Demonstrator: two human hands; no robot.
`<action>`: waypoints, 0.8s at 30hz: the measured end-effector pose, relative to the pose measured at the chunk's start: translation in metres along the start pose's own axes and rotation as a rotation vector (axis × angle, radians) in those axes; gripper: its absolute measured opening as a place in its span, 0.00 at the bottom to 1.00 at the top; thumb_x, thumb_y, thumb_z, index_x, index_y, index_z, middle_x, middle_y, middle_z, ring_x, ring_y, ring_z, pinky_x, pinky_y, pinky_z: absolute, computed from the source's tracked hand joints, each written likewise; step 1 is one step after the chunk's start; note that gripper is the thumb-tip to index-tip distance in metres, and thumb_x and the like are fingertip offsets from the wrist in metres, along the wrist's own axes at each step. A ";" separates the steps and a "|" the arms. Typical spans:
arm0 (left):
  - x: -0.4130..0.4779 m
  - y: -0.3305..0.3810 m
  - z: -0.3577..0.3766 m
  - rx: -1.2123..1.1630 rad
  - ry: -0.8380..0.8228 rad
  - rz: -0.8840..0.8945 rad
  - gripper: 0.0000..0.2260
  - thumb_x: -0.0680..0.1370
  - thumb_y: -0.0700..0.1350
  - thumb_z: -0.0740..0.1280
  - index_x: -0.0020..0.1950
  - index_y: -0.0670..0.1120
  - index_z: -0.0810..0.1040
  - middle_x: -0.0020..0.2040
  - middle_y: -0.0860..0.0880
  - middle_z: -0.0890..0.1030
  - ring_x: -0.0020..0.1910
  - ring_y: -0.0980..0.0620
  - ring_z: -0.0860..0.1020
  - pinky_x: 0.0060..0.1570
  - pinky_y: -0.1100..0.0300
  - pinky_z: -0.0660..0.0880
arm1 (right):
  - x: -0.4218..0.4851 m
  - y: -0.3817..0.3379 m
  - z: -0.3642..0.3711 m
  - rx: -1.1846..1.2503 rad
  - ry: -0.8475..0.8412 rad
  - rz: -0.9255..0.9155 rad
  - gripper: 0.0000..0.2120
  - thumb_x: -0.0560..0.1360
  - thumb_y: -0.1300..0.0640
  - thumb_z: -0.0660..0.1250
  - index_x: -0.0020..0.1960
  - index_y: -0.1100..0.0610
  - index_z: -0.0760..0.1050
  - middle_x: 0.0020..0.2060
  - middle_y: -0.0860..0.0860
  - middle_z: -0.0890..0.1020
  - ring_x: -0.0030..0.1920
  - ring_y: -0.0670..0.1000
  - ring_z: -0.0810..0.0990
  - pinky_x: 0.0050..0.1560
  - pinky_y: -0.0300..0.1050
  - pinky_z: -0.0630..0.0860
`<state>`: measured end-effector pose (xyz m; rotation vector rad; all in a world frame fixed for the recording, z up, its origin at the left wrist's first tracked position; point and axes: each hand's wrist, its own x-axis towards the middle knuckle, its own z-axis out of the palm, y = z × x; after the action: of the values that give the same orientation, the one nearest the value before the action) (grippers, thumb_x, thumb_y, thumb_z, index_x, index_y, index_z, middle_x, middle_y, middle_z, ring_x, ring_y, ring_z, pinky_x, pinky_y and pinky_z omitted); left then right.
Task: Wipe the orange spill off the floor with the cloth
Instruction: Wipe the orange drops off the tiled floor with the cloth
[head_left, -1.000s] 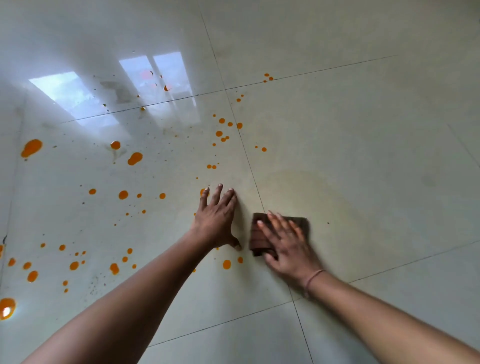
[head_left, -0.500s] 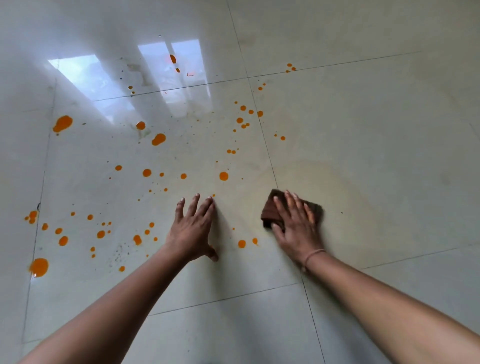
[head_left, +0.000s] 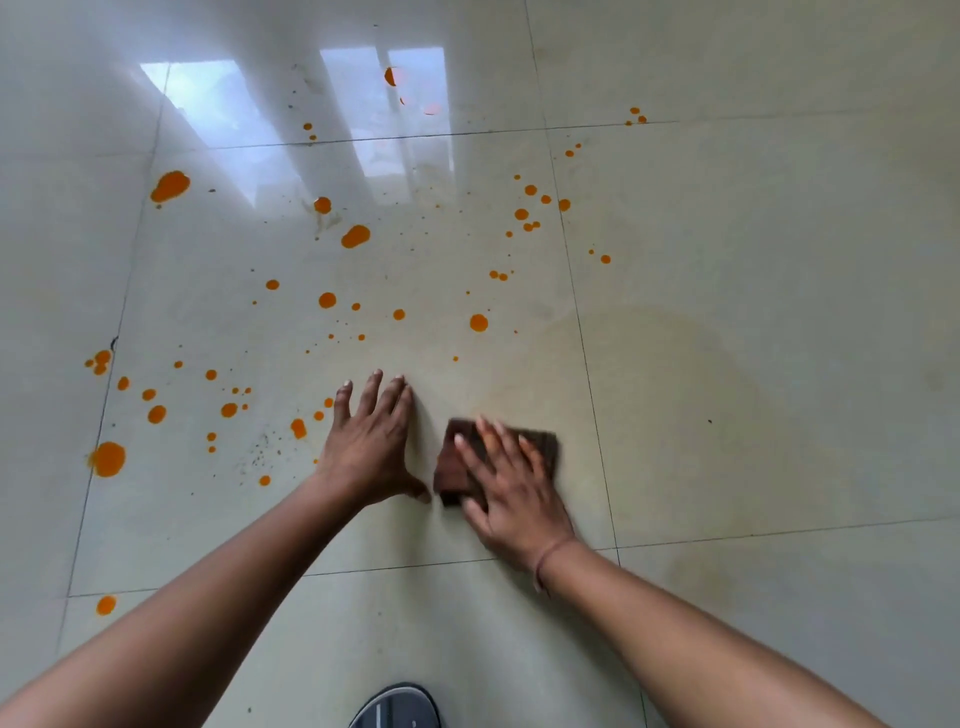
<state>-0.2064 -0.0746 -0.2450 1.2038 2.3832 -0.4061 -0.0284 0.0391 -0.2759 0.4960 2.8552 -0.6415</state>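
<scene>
A folded dark brown cloth (head_left: 452, 465) lies flat on the pale glossy tile floor (head_left: 727, 260). My right hand (head_left: 511, 483) presses on it with straight, spread fingers and covers most of it. My left hand (head_left: 371, 441) rests flat on the floor just left of the cloth, fingers straight, thumb near the cloth's edge. Orange drops of the spill (head_left: 356, 236) dot the tiles ahead and to the left, with larger blobs at the far left (head_left: 108, 459). A faint yellowish smear (head_left: 675, 374) marks the tile right of the cloth.
Window light reflects off the tiles at the top (head_left: 218, 104). Dark grout lines cross the floor in a grid (head_left: 582, 353). A grey shoe tip (head_left: 397, 706) shows at the bottom edge between my forearms.
My right hand slid the cloth leftward and nearer, over the two drops that lay between my hands; those drops no longer show. My left hand stayed flat on the floor.
</scene>
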 end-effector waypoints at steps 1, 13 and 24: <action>-0.006 -0.007 0.004 0.010 -0.001 -0.010 0.65 0.55 0.76 0.69 0.79 0.43 0.44 0.80 0.47 0.46 0.77 0.44 0.38 0.72 0.41 0.36 | -0.017 0.007 0.000 -0.031 -0.042 -0.071 0.36 0.71 0.43 0.59 0.77 0.47 0.55 0.77 0.54 0.56 0.77 0.53 0.53 0.75 0.51 0.49; -0.039 -0.026 0.017 0.065 -0.001 0.004 0.63 0.58 0.75 0.68 0.79 0.43 0.44 0.80 0.47 0.47 0.77 0.43 0.38 0.72 0.40 0.36 | -0.012 -0.013 0.008 -0.121 -0.122 -0.233 0.37 0.70 0.42 0.59 0.77 0.48 0.57 0.77 0.54 0.59 0.76 0.54 0.57 0.73 0.51 0.50; -0.084 -0.054 0.045 -0.099 0.055 -0.252 0.60 0.61 0.75 0.67 0.79 0.43 0.43 0.80 0.47 0.41 0.77 0.44 0.36 0.72 0.42 0.36 | 0.011 -0.043 0.010 -0.186 -0.196 -0.365 0.36 0.70 0.42 0.60 0.76 0.48 0.59 0.76 0.54 0.60 0.76 0.54 0.59 0.73 0.51 0.52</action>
<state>-0.1948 -0.1839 -0.2382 0.8851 2.5788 -0.3310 -0.0534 0.0009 -0.2714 -0.1155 2.7955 -0.4398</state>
